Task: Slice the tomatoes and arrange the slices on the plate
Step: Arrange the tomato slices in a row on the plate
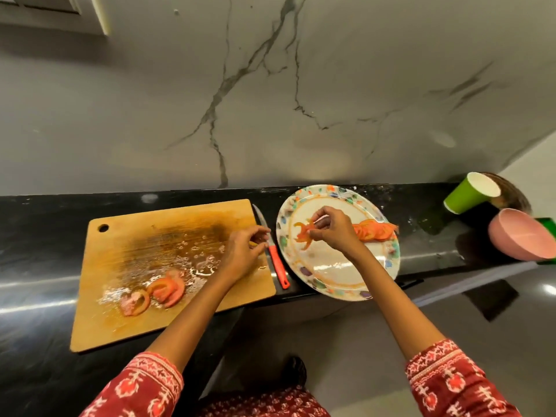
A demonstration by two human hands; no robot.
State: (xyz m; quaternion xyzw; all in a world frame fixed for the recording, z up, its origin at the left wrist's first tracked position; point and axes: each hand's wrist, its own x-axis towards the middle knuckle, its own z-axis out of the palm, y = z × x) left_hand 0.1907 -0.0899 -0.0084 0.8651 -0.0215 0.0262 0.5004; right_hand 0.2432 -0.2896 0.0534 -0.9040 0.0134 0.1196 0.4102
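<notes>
A wet wooden cutting board (135, 266) lies on the black counter, with a few tomato slices (156, 293) near its front left. My left hand (243, 251) hovers over the board's right edge, fingers curled, pinching a small yellowish tomato bit. A red-handled knife (275, 260) lies between the board and the patterned plate (346, 275). My right hand (328, 228) is over the plate and pinches a thin tomato slice (304, 234). A row of overlapping slices (374, 230) lies on the plate to the right of that hand.
A green paper cup (469, 192) lies tipped at the far right beside a pink bowl (520, 234). A marble wall rises behind the counter. The counter's front edge runs just below the board and plate.
</notes>
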